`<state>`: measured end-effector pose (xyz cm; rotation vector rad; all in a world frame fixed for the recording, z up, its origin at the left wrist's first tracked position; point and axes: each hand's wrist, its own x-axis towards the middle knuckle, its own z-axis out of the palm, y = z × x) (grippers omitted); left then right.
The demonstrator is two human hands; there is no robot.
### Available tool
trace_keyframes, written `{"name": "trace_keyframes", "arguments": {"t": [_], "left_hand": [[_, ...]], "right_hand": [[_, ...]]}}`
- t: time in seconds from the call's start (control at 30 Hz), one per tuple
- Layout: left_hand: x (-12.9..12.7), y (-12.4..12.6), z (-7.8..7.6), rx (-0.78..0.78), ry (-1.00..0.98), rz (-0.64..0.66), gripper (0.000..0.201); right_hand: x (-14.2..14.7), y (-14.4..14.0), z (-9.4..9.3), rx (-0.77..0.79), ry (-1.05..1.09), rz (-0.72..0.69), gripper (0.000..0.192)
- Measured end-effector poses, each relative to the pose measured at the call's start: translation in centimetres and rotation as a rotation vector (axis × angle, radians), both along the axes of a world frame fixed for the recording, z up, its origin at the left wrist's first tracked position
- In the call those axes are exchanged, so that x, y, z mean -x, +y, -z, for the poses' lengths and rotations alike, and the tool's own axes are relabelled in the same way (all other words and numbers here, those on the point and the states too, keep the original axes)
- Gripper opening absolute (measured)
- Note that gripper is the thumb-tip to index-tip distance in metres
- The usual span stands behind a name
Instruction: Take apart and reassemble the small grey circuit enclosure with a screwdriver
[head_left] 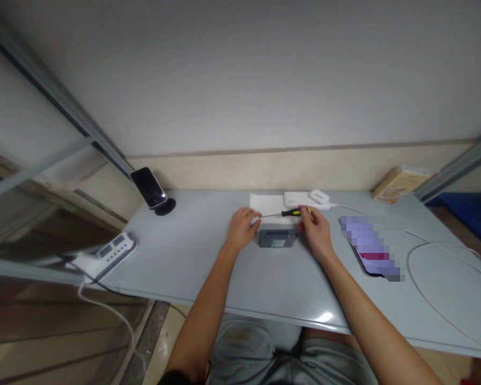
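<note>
Right hand pinches screwdriver handle; long axis left-right, tip pointing left. Left hand fingers curled against grey box, table centre. Box label unreadable

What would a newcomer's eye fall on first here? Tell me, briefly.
At the middle of the table, the right hand holds a screwdriver with a black and yellow handle, lying level above a small grey box. The left hand rests at the box's left end. A phone leans on a round stand at the far left corner.
</note>
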<state>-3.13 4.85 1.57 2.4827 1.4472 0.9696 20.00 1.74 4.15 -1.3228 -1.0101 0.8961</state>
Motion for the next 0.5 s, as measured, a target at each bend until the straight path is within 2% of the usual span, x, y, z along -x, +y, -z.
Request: {"name": "trace_keyframes", "arguments": {"t": [0.23, 0.5], "left_hand": [[0.04, 0.08, -0.47, 0.014, 0.007, 0.004, 0.018], [-0.13, -0.05, -0.67, -0.02, -0.029, 0.005, 0.019]], "right_hand": [[-0.14, 0.07, -0.23, 0.03, 0.019, 0.019, 0.067], [-0.39, 0.18, 0.04, 0.019, 0.046, 0.039, 0.064]]}}
